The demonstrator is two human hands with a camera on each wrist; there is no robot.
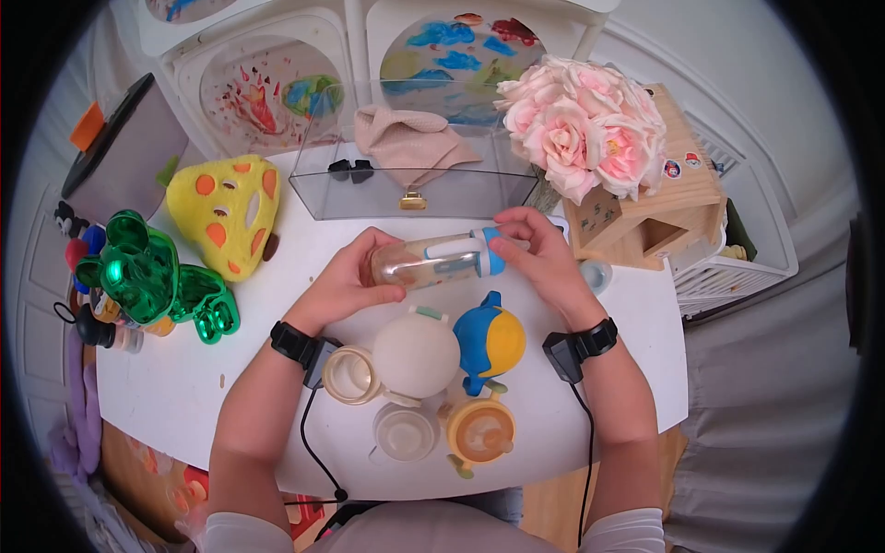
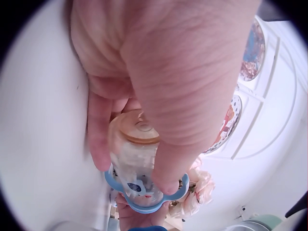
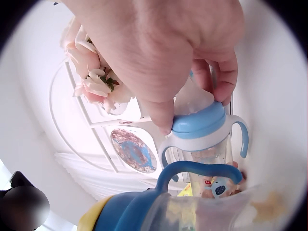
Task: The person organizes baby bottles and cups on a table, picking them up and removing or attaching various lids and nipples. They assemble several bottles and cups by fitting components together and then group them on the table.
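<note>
A clear baby bottle (image 1: 415,265) with a light blue collar (image 3: 199,121) and white-and-blue side handles lies sideways between both hands. My left hand (image 1: 339,284) grips it around its base, thumb on the near side. At the other end my right hand (image 1: 551,269) pinches the collar, its fingers around the translucent nipple (image 3: 193,98). Just below stand a blue-and-yellow cup (image 1: 490,339) with blue handles and a cream round-topped bottle (image 1: 417,352). Nearer me are an orange handled cup (image 1: 481,431), a clear cup (image 1: 406,433) and an open cream-rimmed cup (image 1: 350,374).
Behind the bottle sits a clear box (image 1: 369,195) with a pink cloth (image 1: 415,143). Pink flowers (image 1: 585,129) and a wooden house (image 1: 645,212) stand at right. A shiny green bear figure (image 1: 147,276) and a yellow cheese-shaped plush (image 1: 226,217) occupy the left.
</note>
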